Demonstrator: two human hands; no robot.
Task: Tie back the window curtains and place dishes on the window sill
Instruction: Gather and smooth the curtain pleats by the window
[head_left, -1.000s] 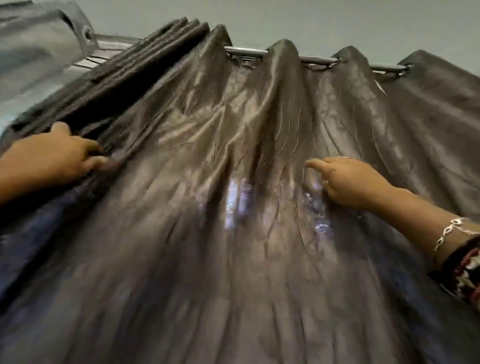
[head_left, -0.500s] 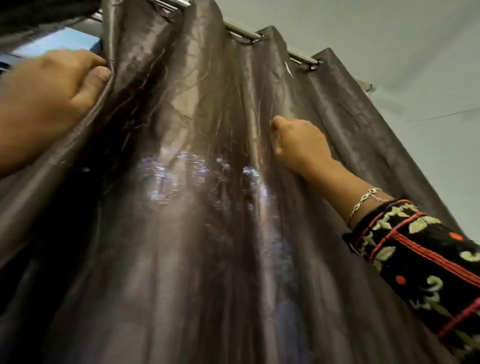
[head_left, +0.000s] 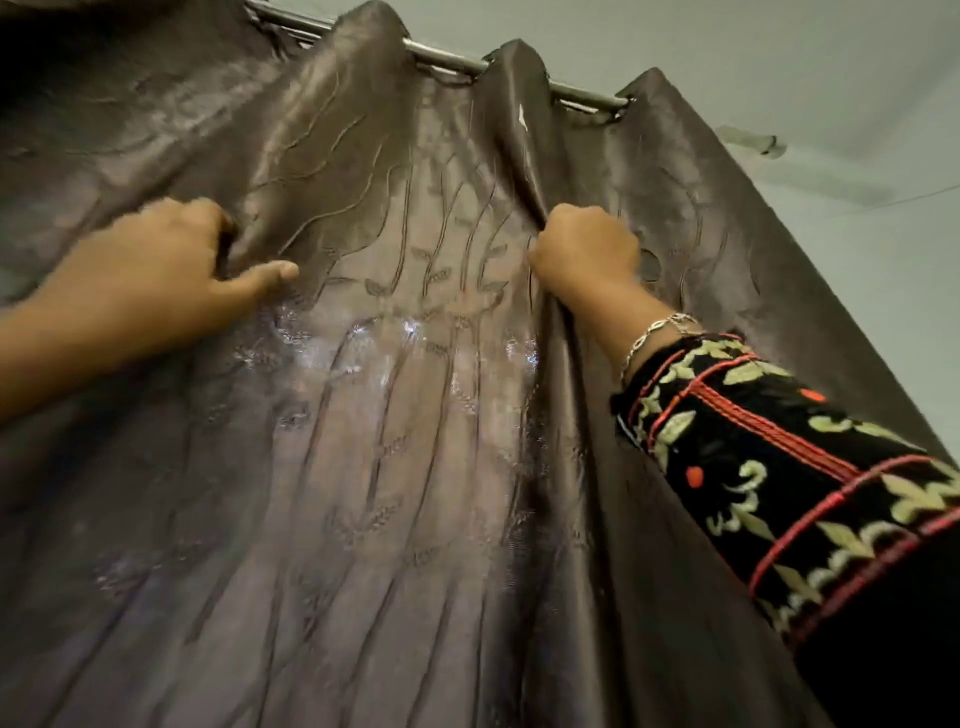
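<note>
A shiny dark brown curtain (head_left: 415, 467) with a stitched leaf pattern fills most of the view, hanging in folds from a metal rod (head_left: 447, 57). My left hand (head_left: 171, 265) grips a fold of the curtain at the left, fingers curled into the cloth and thumb stretched flat along it. My right hand (head_left: 584, 254) is closed in a fist round another fold at the centre right. Between the two hands the cloth is spread fairly flat. No dishes or window sill are in view.
A pale grey wall (head_left: 831, 130) shows to the upper right, past the curtain's right edge. A small bracket (head_left: 753, 140) sits on that wall beyond the rod's end. My right forearm wears a black embroidered sleeve (head_left: 779, 467) and a bracelet.
My left hand has come down from the curtain's left edge and taken a fold nearer the middle. The right hand has closed round its fold. The view has swung back over the curtain.
</note>
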